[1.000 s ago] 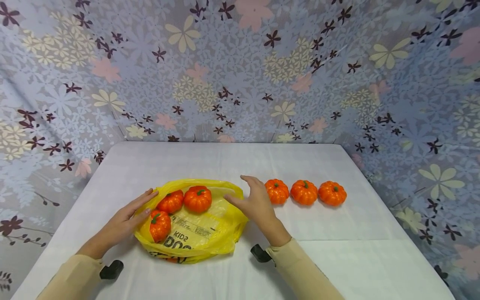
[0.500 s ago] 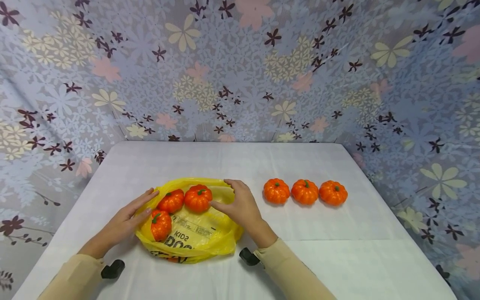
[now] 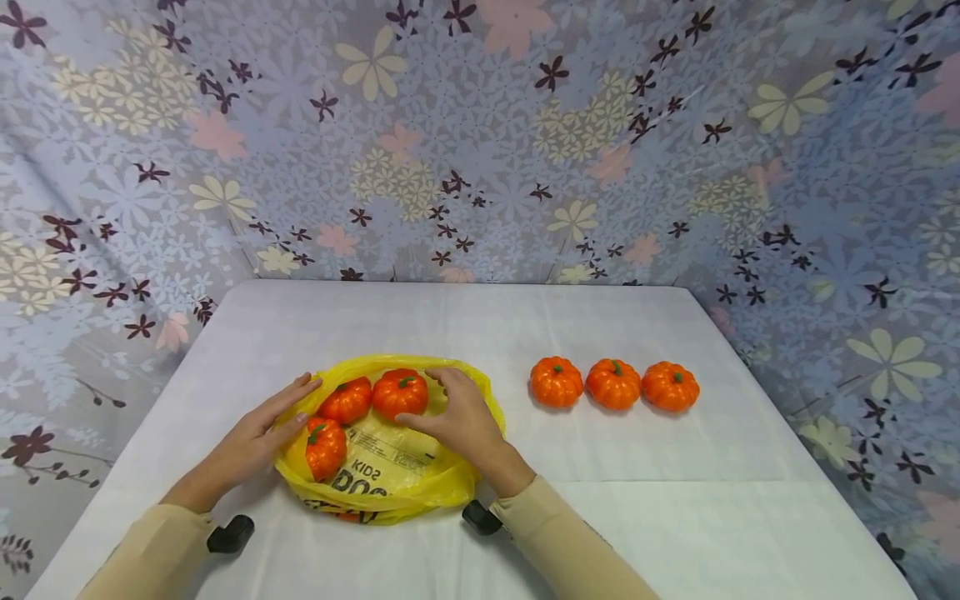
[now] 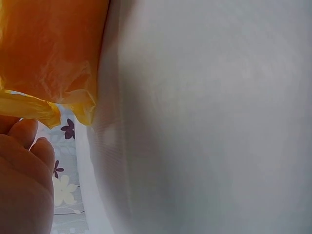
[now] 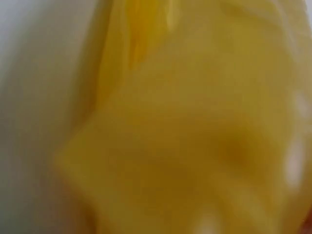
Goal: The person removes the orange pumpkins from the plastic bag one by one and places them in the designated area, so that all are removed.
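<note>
A yellow plastic bag [image 3: 390,471] lies mouth up on the white table, with small orange toy pumpkins inside: one at the left [image 3: 326,450], one behind it [image 3: 347,401] and one farther right [image 3: 401,395]. My left hand [image 3: 251,442] rests at the bag's left rim, fingers extended and thumb apart from them; the left wrist view shows its fingertips beside the yellow plastic [image 4: 29,107]. Over the bag's right part is my right hand [image 3: 465,421], thumb and fingers spread at the right side of the rightmost pumpkin inside. Blurred yellow plastic [image 5: 185,122] fills most of the right wrist view.
To the right of the bag, three more orange pumpkins stand in a row: a near one [image 3: 556,382], a middle one [image 3: 613,384] and an outer one [image 3: 671,387]. Floral cloth [image 3: 480,150] hangs behind and beside the white table [image 3: 675,525].
My right hand has moved left, from beside the row of pumpkins to over the bag, up to the rightmost pumpkin inside. My left hand has stayed at the rim.
</note>
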{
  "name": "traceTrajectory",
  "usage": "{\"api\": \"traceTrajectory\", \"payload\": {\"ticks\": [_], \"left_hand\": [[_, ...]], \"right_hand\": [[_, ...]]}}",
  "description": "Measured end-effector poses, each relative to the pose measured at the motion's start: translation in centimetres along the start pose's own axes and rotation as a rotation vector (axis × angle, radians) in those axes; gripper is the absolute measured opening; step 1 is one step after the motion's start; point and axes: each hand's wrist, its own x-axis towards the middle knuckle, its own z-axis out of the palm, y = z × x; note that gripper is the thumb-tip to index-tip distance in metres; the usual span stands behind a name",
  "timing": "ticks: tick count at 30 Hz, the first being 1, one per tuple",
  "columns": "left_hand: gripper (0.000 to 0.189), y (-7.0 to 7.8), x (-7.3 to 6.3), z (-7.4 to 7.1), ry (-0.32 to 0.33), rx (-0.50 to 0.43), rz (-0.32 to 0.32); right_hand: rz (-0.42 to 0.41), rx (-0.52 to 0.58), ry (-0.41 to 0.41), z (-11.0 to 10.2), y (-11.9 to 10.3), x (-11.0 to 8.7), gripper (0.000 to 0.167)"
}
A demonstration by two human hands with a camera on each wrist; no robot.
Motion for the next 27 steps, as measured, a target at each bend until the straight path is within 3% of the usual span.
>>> {"api": "traceTrajectory", "payload": {"ticks": [10, 21, 27], "left_hand": [[0.051, -0.2, -0.1, 0.0, 0.003, 0.007, -0.006], [0.052, 0.7, -0.4, -0.2, 0.008, -0.018, -0.002], [0.052, 0.7, -0.4, -0.2, 0.008, -0.010, -0.006]], "right_hand": [[0.086, -0.012, -0.045, 1.3, -0.4, 0.5, 0.088], [0.101, -0.049, -0.020, 2.3, -0.4, 1.0, 0.085], [0.099, 0.003, -0.017, 2.5, -0.3, 0.9, 0.075]]}}
